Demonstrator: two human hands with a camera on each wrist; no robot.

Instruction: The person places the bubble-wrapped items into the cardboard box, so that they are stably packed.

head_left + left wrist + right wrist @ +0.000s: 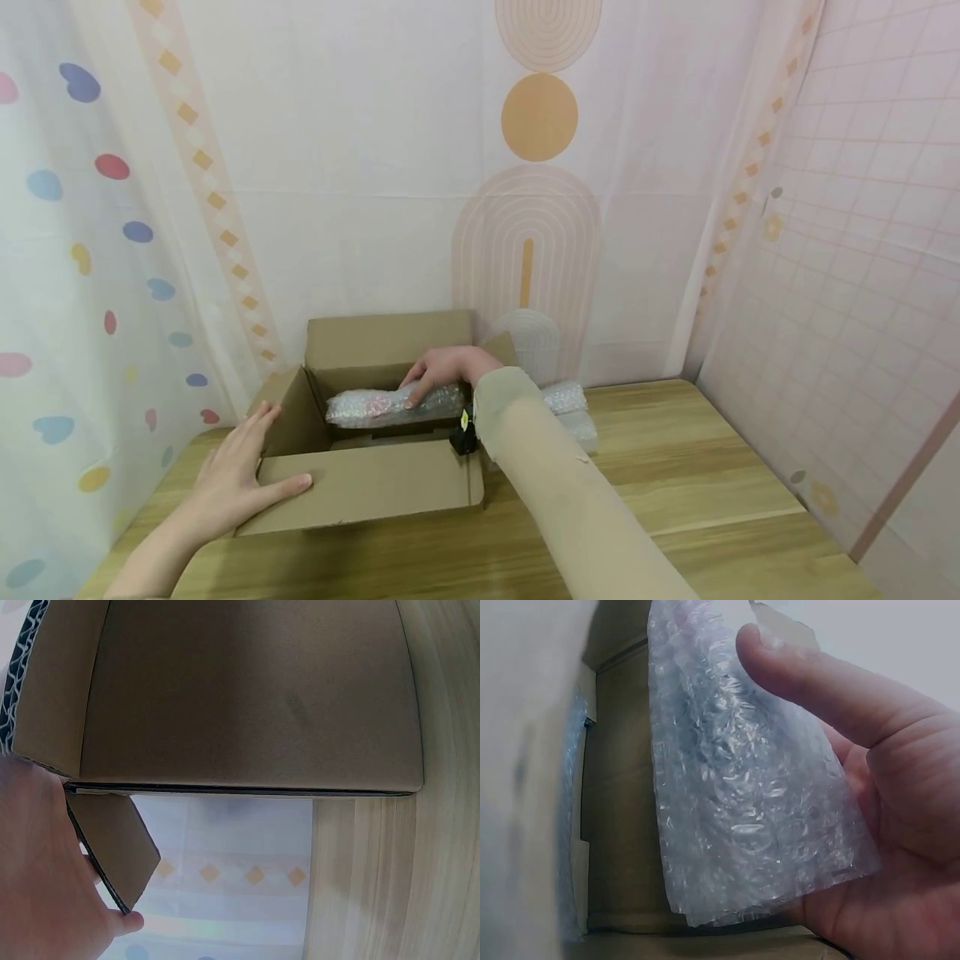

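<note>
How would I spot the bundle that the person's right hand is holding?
Find the open cardboard box on the wooden table. Over its opening, the right hand holds a long bubble-wrapped bundle lying crosswise. Unlike the bubble wrap outside the box, it shows pink through the wrap.

A light wooden table [697, 467] carries an open brown cardboard box [367, 492] at its far left, clear bubble-wrap pieces [572, 410] just right of it.

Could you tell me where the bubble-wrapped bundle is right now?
In the head view, the bundle sits inside the open box, centre-left on the table, gripped by the right hand.
</note>
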